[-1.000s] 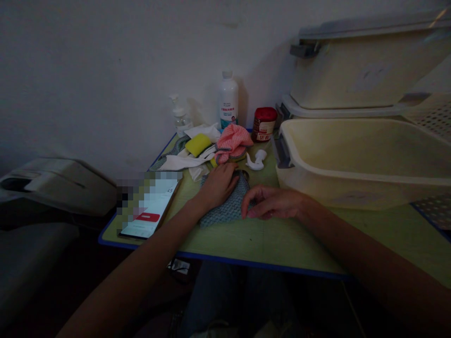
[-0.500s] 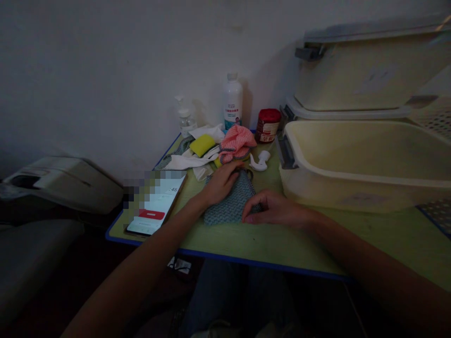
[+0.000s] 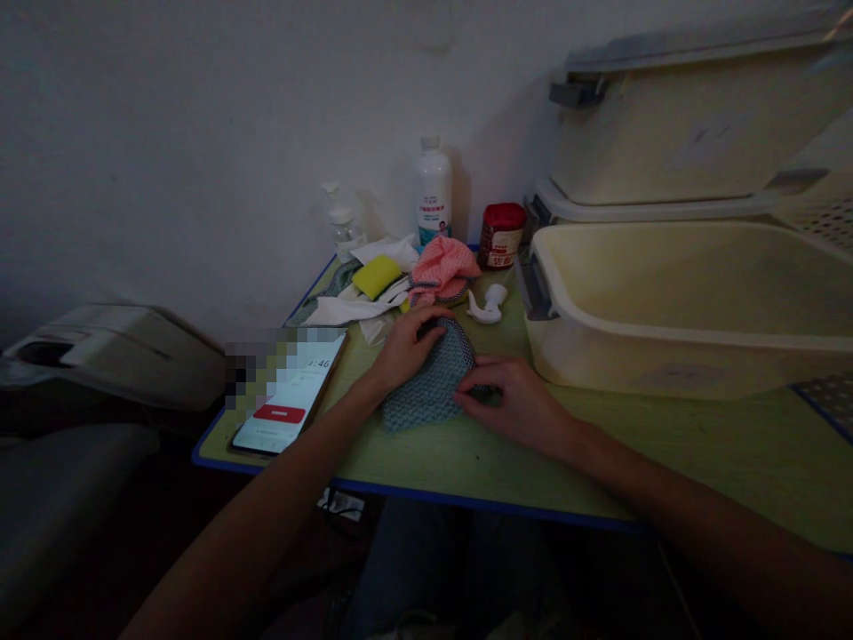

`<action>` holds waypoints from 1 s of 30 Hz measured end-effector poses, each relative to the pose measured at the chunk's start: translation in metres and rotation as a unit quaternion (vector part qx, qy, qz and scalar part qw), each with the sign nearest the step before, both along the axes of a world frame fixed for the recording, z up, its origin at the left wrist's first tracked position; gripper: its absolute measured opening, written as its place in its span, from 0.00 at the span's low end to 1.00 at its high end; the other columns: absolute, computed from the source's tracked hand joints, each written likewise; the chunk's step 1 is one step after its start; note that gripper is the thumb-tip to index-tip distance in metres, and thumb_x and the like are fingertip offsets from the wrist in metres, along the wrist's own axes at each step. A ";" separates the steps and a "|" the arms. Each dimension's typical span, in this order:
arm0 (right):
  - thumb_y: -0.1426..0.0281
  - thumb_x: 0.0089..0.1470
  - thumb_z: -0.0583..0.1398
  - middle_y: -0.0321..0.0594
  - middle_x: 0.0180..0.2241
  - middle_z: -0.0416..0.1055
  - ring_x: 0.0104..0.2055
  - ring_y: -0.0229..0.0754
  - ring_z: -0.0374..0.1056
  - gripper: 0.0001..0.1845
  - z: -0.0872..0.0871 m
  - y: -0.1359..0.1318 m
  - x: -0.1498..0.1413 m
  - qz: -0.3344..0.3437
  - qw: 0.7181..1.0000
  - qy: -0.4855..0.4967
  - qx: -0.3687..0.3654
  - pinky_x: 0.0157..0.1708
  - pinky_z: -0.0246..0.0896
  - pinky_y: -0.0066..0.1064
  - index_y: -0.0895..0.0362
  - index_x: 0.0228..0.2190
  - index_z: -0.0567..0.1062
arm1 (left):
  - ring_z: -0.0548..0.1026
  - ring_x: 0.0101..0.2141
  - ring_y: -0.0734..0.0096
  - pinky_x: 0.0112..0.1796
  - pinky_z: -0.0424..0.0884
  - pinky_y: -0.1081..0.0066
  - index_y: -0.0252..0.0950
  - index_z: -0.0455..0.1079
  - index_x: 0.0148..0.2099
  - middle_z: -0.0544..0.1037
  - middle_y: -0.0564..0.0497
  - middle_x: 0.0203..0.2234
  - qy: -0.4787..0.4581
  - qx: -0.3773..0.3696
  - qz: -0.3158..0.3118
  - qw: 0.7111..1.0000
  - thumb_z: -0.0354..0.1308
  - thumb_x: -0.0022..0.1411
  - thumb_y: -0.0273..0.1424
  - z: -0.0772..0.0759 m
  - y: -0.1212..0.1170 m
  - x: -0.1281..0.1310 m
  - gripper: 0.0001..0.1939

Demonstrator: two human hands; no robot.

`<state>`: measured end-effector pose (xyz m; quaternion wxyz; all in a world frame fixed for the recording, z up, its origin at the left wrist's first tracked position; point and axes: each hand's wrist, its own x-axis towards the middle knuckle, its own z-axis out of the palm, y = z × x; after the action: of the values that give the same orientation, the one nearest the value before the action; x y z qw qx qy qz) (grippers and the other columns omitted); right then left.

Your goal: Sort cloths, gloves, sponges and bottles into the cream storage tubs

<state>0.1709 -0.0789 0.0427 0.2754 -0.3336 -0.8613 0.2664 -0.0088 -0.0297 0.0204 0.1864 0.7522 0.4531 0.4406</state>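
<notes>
The phone (image 3: pixel 286 404), just left of the left hand (image 3: pixel 400 348), shows large digits ending in "46" above a red bar; the rest is blurred or pixelated. Beyond that hand, the white bottle (image 3: pixel 433 191) carries red print too small to read, as does the label on the red tub (image 3: pixel 501 238) to its right. The blue-grey cloth (image 3: pixel 423 391) lies under and between both hands. The left hand curls at its top end, the right hand (image 3: pixel 516 400) bends thumb and forefinger at its right edge; I cannot tell whether either is pinching it. Past the left hand sit a pink cloth (image 3: pixel 445 265), a yellow sponge (image 3: pixel 377 277) and a pump bottle (image 3: pixel 343 231). A small white plastic piece (image 3: pixel 490 305) lies just beyond the right hand, and an open bin (image 3: pixel 666 356) blocks the space beyond and to its right.
</notes>
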 end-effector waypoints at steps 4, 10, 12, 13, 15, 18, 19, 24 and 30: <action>0.76 0.51 0.59 0.39 0.25 0.68 0.25 0.34 0.63 0.07 -0.002 -0.005 0.001 0.001 0.989 -0.096 0.113 0.25 0.52 0.25 0.61 0.24 0.76 | 0.71 0.41 0.68 0.45 0.66 0.66 0.34 0.71 0.35 0.73 0.49 0.35 -0.029 0.039 -0.012 0.999 0.53 0.55 0.21 0.001 0.001 0.000 0.07; 0.74 0.53 0.58 0.39 0.26 0.67 0.27 0.35 0.63 0.07 -0.007 -0.005 0.001 0.017 0.977 -0.124 0.173 0.25 0.52 0.25 0.61 0.26 0.75 | 0.72 0.37 0.69 0.43 0.67 0.67 0.34 0.69 0.38 0.75 0.50 0.32 -0.076 -0.011 -0.045 0.996 0.50 0.57 0.23 -0.001 0.002 0.000 0.08; 0.74 0.53 0.58 0.38 0.26 0.67 0.26 0.34 0.62 0.07 -0.007 -0.005 0.002 0.016 0.975 -0.127 0.182 0.24 0.51 0.25 0.61 0.26 0.75 | 0.73 0.37 0.70 0.41 0.67 0.68 0.35 0.69 0.39 0.75 0.50 0.33 -0.080 -0.013 -0.040 0.996 0.49 0.58 0.24 -0.001 0.001 0.000 0.09; 0.74 0.53 0.58 0.38 0.26 0.67 0.26 0.34 0.62 0.07 -0.007 -0.005 0.002 0.018 0.974 -0.129 0.188 0.24 0.50 0.25 0.61 0.26 0.76 | 0.73 0.37 0.70 0.41 0.67 0.68 0.35 0.69 0.39 0.75 0.50 0.33 -0.078 -0.009 -0.035 0.996 0.49 0.58 0.24 -0.001 0.001 0.001 0.09; 0.75 0.53 0.58 0.38 0.26 0.67 0.26 0.34 0.61 0.07 -0.006 -0.005 0.003 0.023 0.971 -0.131 0.201 0.24 0.50 0.25 0.60 0.26 0.76 | 0.73 0.37 0.70 0.42 0.68 0.68 0.36 0.69 0.39 0.76 0.51 0.34 -0.063 -0.001 -0.024 0.998 0.49 0.58 0.24 0.001 0.000 0.001 0.10; 0.75 0.52 0.58 0.38 0.25 0.66 0.26 0.34 0.61 0.07 -0.007 -0.005 0.003 0.032 0.969 -0.127 0.210 0.25 0.50 0.25 0.60 0.25 0.75 | 0.74 0.38 0.70 0.42 0.68 0.68 0.36 0.70 0.40 0.77 0.51 0.36 -0.041 0.004 -0.028 0.999 0.50 0.58 0.25 0.004 -0.001 0.003 0.10; 0.75 0.52 0.58 0.38 0.25 0.67 0.26 0.34 0.62 0.06 -0.007 -0.005 0.003 0.033 0.970 -0.125 0.208 0.25 0.50 0.25 0.60 0.25 0.75 | 0.74 0.38 0.70 0.42 0.68 0.68 0.36 0.69 0.41 0.77 0.51 0.36 -0.039 -0.004 -0.035 0.999 0.51 0.58 0.25 0.005 0.000 0.003 0.10; 0.74 0.54 0.56 0.38 0.28 0.70 0.27 0.35 0.63 0.08 -0.005 -0.008 0.003 0.018 0.975 -0.098 0.201 0.26 0.53 0.25 0.59 0.31 0.76 | 0.74 0.32 0.71 0.35 0.70 0.71 0.34 0.67 0.40 0.75 0.52 0.31 -0.029 -0.080 -0.039 0.996 0.56 0.56 0.27 0.007 0.002 0.005 0.08; 0.71 0.56 0.53 0.44 0.31 0.70 0.32 0.39 0.65 0.12 0.001 -0.006 0.007 -0.072 0.969 -0.055 0.230 0.31 0.61 0.29 0.61 0.32 0.75 | 0.74 0.33 0.69 0.35 0.69 0.69 0.34 0.71 0.34 0.76 0.50 0.30 0.110 -0.040 -0.037 0.992 0.56 0.56 0.24 0.008 0.004 0.006 0.04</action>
<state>0.1784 -0.0844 0.0438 0.3158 -0.3363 -0.8870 0.0216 -0.0032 -0.0261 0.0285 0.1816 0.8043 0.4599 0.3297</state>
